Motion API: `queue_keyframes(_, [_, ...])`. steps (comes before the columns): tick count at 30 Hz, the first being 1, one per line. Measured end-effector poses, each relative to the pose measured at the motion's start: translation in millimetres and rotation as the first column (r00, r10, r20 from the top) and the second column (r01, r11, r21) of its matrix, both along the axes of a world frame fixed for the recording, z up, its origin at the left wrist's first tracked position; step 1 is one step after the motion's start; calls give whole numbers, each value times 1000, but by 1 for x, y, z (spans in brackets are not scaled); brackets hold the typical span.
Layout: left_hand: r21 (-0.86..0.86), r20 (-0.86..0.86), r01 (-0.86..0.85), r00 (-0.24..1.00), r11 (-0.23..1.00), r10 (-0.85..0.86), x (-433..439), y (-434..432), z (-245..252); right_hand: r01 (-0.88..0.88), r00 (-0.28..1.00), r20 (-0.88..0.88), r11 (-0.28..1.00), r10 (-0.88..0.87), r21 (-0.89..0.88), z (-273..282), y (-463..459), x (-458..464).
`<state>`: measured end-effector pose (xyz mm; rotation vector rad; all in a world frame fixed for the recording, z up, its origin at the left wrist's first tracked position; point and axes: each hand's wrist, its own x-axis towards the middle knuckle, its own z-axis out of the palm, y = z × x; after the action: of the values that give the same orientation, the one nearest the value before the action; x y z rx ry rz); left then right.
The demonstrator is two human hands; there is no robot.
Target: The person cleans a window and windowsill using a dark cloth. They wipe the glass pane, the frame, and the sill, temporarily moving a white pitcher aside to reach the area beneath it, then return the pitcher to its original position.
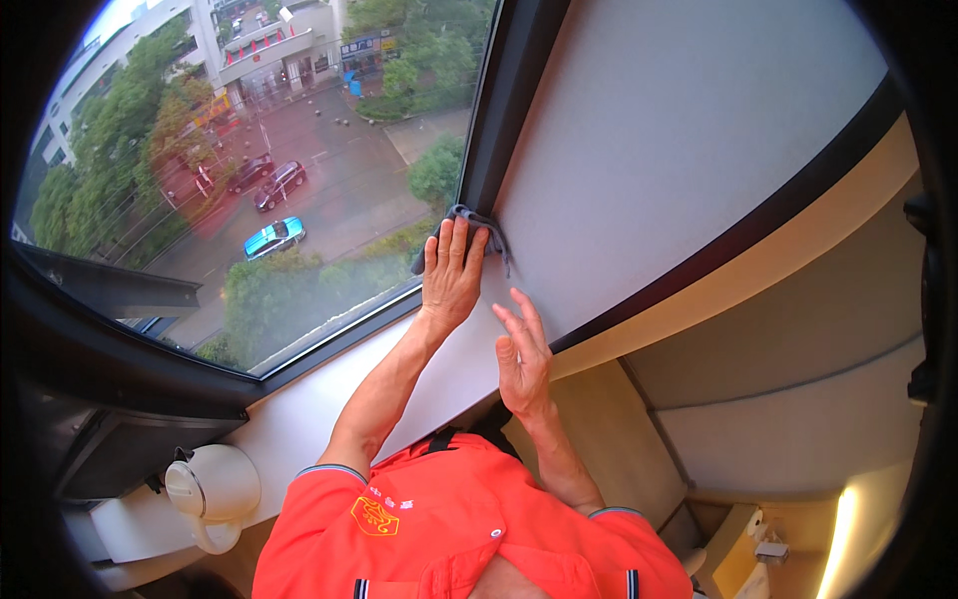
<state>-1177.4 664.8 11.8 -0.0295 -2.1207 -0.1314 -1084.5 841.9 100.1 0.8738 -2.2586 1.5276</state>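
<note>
My left hand lies flat, fingers extended, over a dark grey cloth. It presses the cloth against the lower right corner of the black window frame, where the frame meets the grey wall panel. Part of the cloth is hidden under the palm and fingers; a fold stands up above the fingertips. Just right of it, my right hand is raised over the edge of the white windowsill. Its fingers are spread and nothing is in them.
A white electric kettle stands on the sill at lower left, beside a dark screen-like panel. Beyond the window glass lies a street with cars and trees. At lower right are a toilet-paper roll and a bright light strip.
</note>
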Motion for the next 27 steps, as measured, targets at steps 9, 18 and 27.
queue_keyframes(9, [278,321,15,941,960,-108,47,32,-13,-9,1000,-18,1000,9,9,-1,-2,1])
queue_keyframes(18, [270,617,-163,786,949,-41,64,45,-44,-25,1000,-2,1000,25,12,-4,1,5])
queue_keyframes(27, [277,535,-68,839,958,-95,71,27,-52,12,1000,27,1000,-12,0,-8,-2,7])
